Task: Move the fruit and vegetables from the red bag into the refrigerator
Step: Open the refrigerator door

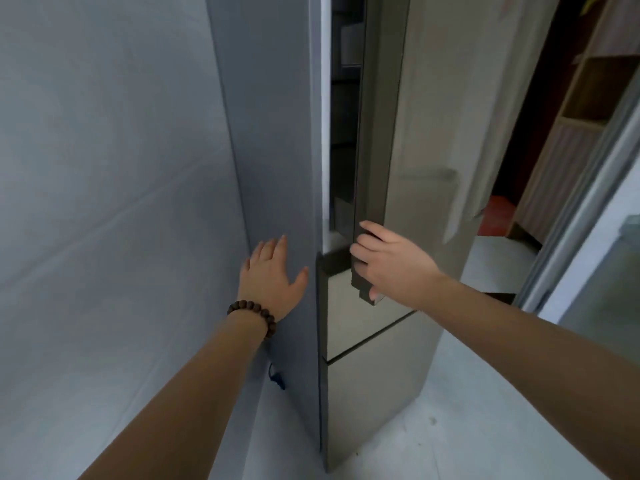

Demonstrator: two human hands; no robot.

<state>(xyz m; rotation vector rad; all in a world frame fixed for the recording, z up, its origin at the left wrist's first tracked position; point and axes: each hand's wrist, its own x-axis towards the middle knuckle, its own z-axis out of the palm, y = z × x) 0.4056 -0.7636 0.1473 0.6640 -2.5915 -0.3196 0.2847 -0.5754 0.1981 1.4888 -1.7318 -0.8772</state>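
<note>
A tall grey refrigerator stands in front of me, seen from its left corner. Its upper door has a mirror-like front and stands ajar by a narrow gap, with dim shelves showing inside. My right hand is shut on the lower edge of that door, fingers curled around it. My left hand, with a bead bracelet on the wrist, lies flat and open against the refrigerator's left side panel. Something red shows on the floor behind the door; I cannot tell if it is the bag. No fruit or vegetables are in view.
A pale wall covered with sheeting runs close along the refrigerator's left. Two lower fridge doors are closed. Wooden shelving stands at the back right, and a glass sliding door at the right. The floor is light.
</note>
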